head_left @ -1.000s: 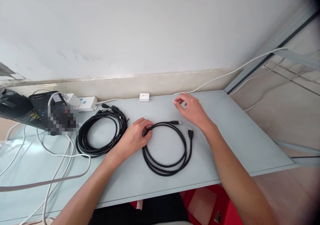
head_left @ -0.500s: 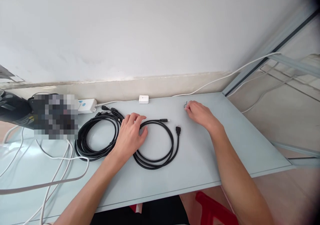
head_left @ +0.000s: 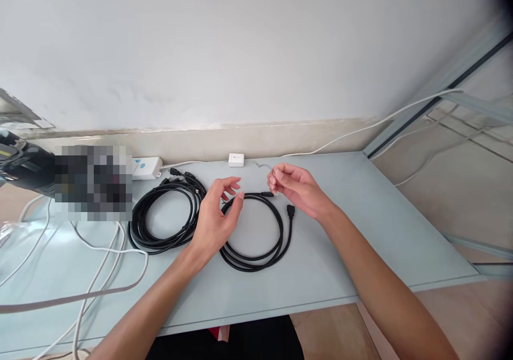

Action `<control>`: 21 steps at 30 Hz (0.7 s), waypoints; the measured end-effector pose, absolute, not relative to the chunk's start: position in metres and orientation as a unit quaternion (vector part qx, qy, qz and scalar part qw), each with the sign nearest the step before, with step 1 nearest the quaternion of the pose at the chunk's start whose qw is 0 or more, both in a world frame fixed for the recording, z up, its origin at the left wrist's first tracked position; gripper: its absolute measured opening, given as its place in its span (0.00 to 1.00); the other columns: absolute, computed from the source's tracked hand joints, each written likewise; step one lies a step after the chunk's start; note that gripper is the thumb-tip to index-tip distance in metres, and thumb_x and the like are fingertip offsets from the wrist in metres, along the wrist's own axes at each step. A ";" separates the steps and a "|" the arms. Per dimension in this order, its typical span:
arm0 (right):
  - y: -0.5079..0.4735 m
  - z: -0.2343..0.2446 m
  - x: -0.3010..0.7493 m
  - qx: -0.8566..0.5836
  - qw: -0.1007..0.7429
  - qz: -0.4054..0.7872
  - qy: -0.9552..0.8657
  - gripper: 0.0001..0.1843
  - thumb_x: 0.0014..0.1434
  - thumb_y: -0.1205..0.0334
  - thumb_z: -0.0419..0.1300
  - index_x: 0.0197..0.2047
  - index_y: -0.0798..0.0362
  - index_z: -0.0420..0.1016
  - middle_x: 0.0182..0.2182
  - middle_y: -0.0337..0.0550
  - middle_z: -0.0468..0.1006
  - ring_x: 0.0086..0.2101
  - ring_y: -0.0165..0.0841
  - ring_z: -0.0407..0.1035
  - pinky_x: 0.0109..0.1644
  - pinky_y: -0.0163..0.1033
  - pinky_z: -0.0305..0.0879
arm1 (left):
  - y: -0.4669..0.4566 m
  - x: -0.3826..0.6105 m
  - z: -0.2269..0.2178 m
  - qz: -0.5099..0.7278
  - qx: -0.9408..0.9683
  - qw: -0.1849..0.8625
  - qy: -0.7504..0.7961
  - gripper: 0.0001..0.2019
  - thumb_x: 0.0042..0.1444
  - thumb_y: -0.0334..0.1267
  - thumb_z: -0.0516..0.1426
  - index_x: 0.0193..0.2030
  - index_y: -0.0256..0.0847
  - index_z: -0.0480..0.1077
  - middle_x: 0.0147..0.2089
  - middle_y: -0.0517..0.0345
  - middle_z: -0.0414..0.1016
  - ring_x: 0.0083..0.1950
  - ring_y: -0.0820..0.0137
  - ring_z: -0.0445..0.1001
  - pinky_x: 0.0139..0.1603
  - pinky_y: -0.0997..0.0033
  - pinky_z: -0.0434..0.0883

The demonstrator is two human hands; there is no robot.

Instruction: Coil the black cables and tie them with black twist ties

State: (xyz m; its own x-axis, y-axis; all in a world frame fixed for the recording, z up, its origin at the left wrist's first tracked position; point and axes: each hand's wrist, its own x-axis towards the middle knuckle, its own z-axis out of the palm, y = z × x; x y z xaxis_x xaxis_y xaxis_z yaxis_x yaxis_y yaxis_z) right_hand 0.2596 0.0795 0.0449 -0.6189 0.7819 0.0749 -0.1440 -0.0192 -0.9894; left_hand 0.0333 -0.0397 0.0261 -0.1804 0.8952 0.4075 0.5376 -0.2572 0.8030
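Observation:
My right hand pinches a thin twist tie, whose blurred end sticks out to the left of the fingertips. It hovers over the table near the HDMI plug at the top of a black coiled cable. To the left, my left hand has its thumb and fingers apart, with nothing visible between them. This hand is above the cable's upper left edge and hides part of it; whether it touches the cable I cannot tell. The cable's other plug points up at the right side of the loop.
A bigger bundle of black cables lies left of my left hand. Behind are a white power strip and a small white box by the wall. White cords cross the table's left side; a metal frame borders the right.
My right hand has lifted off the table and moved left with the twist tie. My left hand has its thumb and fingers raised over the loop. The view has shifted slightly.

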 end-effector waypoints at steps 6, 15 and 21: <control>0.071 0.046 0.258 -0.262 0.209 0.632 -0.699 0.21 0.63 0.42 0.77 0.42 0.51 0.82 0.38 0.42 0.80 0.40 0.35 0.73 0.51 0.43 0.73 | -0.038 0.031 0.021 0.463 0.710 0.104 0.521 0.07 0.75 0.40 0.63 0.55 0.50 0.83 0.61 0.50 0.81 0.63 0.58 0.75 0.64 0.53 0.75; 0.082 0.037 0.260 -0.334 0.328 0.580 -0.666 0.22 0.66 0.39 0.74 0.47 0.49 0.83 0.37 0.42 0.80 0.34 0.32 0.70 0.45 0.43 0.73 | -0.047 0.036 0.025 0.352 0.751 0.202 0.521 0.28 0.60 0.63 0.72 0.51 0.44 0.74 0.49 0.51 0.79 0.50 0.58 0.76 0.56 0.55 0.74; 0.098 0.024 0.262 -0.370 0.458 0.550 -0.593 0.22 0.62 0.41 0.77 0.46 0.49 0.83 0.39 0.42 0.80 0.35 0.33 0.72 0.43 0.43 0.72 | -0.063 0.056 0.017 0.160 0.868 0.185 0.431 0.16 0.62 0.46 0.74 0.44 0.42 0.75 0.48 0.52 0.79 0.51 0.58 0.76 0.59 0.54 0.73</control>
State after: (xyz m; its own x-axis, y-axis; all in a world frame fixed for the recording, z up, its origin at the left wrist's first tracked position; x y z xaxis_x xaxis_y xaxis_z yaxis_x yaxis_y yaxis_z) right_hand 0.2619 0.0980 0.0243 -0.3076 0.9418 0.1356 -0.0650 0.1214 -0.9905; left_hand 0.0564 -0.0633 0.0169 0.5769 0.8082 0.1187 0.6896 -0.5597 0.4594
